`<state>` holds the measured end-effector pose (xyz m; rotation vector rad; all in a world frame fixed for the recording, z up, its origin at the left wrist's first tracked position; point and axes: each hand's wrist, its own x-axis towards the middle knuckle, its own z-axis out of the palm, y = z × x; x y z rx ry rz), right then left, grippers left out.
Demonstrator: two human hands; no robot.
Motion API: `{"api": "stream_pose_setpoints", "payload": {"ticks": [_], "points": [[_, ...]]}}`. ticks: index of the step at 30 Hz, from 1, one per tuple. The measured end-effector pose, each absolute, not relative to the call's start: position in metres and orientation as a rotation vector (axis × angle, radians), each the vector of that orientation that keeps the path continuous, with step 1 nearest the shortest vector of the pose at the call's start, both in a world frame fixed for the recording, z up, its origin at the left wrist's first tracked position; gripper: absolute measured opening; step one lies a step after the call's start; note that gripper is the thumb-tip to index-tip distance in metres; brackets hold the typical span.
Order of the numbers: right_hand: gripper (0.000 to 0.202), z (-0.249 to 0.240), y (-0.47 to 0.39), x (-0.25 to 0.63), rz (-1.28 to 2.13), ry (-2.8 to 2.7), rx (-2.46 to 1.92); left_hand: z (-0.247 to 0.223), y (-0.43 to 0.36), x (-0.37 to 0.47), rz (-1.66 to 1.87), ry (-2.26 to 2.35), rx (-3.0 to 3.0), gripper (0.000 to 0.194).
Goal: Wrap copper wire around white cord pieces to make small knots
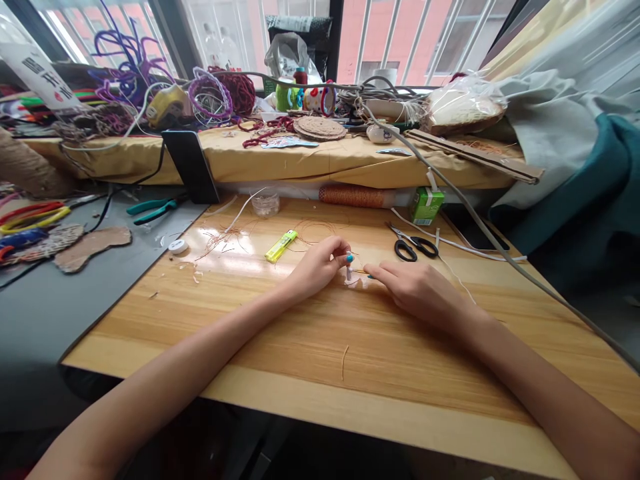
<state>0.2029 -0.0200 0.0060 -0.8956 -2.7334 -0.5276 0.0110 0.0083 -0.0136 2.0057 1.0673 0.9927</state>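
Note:
My left hand (325, 263) pinches a small whitish upright piece (349, 273) by its top, just above the wooden table (280, 353). The piece's exact kind is too small to make out. From the right, my right hand (417, 287) is closed on a thin golden stick-like tool (359, 271), its tip reaching the side of the whitish piece. White scraps (365, 283) lie beneath and beside it. A yellow-green lighter (281, 246) rests left of my left hand. Black-handled scissors (413, 245) lie beyond my right hand.
Copper-coloured wire (320, 232) curls behind my hands, near a clear round container (265, 203). A short tan strand (345, 362) lies in front. A grey cable (465, 200) crosses the right side. A cluttered yellow-covered ledge (240, 157) runs behind, with a dark phone (190, 165) leaning on it.

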Motion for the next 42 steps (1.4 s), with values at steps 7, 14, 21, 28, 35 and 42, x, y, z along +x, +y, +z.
{"api": "stream_pose_setpoints", "payload": {"ticks": [7,14,21,28,35,42], "points": [[0.02,0.006,-0.019,0.198,-0.614,-2.608,-1.036,-0.015,0.01,0.011,0.96,1.058,2.051,0.004],[0.018,0.0,-0.017,0.2,-0.545,-2.59,-0.98,-0.017,0.011,0.01,0.98,1.038,2.016,0.005],[0.025,0.0,-0.015,0.198,-0.44,-2.607,-0.959,-0.016,0.011,0.011,0.971,1.012,2.028,0.005],[0.023,-0.004,-0.017,0.195,-0.157,-2.54,-1.126,-0.016,0.011,0.011,0.985,0.997,2.041,0.004],[0.015,-0.001,-0.02,0.191,0.216,-2.338,-1.295,-0.013,0.009,0.011,0.976,1.014,2.112,0.005],[0.013,0.014,-0.022,0.189,0.575,-2.263,-1.318,-0.009,0.003,0.013,0.953,1.031,2.23,0.007]]}}
